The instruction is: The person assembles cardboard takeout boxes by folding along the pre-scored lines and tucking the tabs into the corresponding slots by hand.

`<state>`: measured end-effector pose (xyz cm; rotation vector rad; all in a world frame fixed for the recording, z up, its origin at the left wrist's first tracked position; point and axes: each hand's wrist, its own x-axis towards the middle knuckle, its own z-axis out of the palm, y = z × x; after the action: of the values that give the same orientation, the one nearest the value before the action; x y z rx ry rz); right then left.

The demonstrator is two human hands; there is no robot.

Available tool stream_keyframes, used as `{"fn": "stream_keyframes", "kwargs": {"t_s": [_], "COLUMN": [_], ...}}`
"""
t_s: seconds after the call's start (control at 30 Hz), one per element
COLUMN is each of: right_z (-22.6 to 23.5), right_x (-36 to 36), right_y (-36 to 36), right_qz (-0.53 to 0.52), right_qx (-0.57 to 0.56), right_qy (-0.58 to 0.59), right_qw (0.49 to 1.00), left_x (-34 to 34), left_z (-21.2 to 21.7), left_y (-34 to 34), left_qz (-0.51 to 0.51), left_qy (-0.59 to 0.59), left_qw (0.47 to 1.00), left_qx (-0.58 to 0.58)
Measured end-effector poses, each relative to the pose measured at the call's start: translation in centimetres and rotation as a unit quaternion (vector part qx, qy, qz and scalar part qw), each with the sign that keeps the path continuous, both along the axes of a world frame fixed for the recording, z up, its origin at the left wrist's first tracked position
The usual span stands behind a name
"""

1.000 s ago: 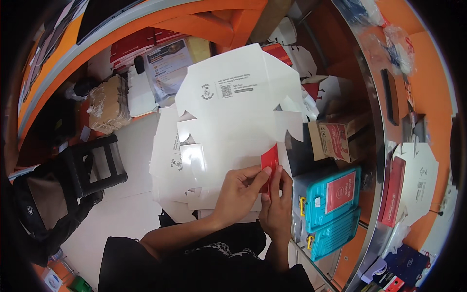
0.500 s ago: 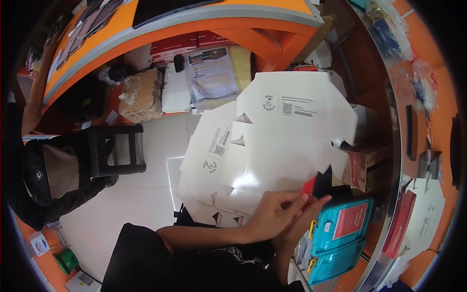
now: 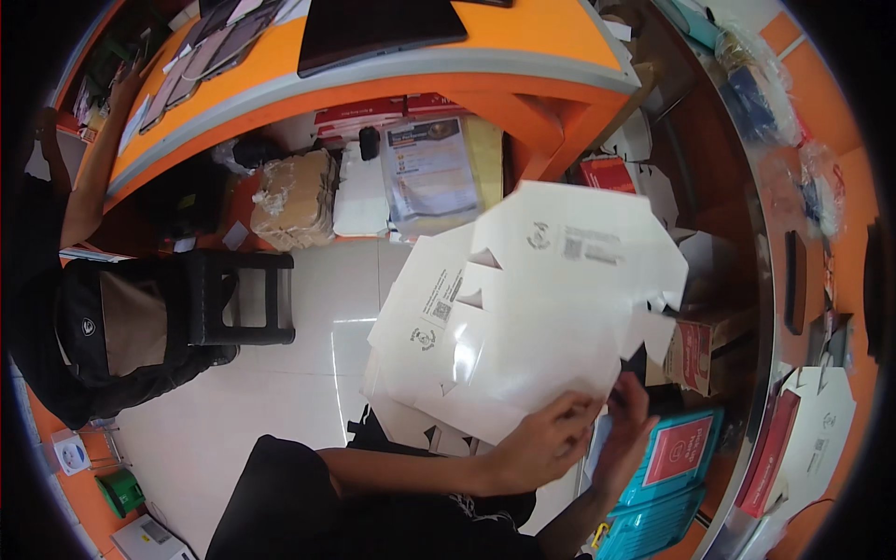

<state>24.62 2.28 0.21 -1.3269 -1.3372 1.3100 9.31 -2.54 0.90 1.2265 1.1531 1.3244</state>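
Note:
A large white cardboard box blank (image 3: 551,317) with slots and notched flaps lies at a slant in front of me. My left hand (image 3: 558,437) is closed at its near right edge, fingers bent over the border. My right hand (image 3: 631,431) is just right of it, by the same corner, palm toward the left hand, its fingers loosely curved and apart. Slight blur softens both hands' fingertips. More white box blanks (image 3: 425,303) are partly hidden beneath the top one.
Right of my hands sits a teal plastic case (image 3: 667,504) with a red label. An orange table (image 3: 523,42) bears a black laptop (image 3: 373,35). A black stool (image 3: 243,299) and a backpack (image 3: 126,327) stand left. Another person's arm (image 3: 98,168) shows at far left.
The top blank has tilted, its near edge lower. My hands have come lower and the red flap between them no longer shows. The right hand's fingers have bent. The whole view has shifted slightly.

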Motion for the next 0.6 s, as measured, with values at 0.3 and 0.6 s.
{"fn": "stream_keyframes", "kwargs": {"t_s": [0.3,0.6], "right_z": [-0.1,1.0], "right_x": [2.6,1.0], "right_y": [4.3,0.1], "right_qz": [-0.038,-0.076], "right_qx": [0.005,-0.037], "right_qy": [-0.26,-0.272], "right_qw": [0.965,0.959], "left_x": [2.7,4.0], "left_z": [-4.0,-6.2], "left_y": [-1.3,-0.8], "left_qz": [-0.182,-0.137], "left_qy": [0.168,0.134], "left_qw": [0.964,0.979], "left_qx": [-0.097,-0.062]}}
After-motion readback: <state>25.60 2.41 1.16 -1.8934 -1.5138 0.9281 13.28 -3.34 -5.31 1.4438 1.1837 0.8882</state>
